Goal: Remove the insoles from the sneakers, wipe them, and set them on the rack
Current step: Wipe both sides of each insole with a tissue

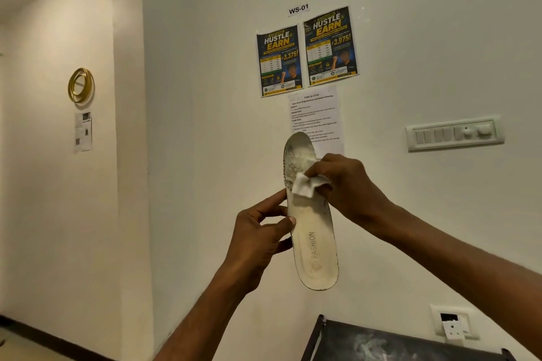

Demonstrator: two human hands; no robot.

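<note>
A worn white insole printed FASHION is held upright in front of the wall, toe end up and stained grey. My left hand pinches its left edge near the middle, thumb on the front. My right hand presses a small folded white wipe against the upper part of the insole. The dark top of the rack shows at the bottom right, below the insole. No sneakers are in view.
The white wall carries two posters, a task sheet, a switch panel at right and a socket low right. A gold ring ornament hangs on the left wall past a corner.
</note>
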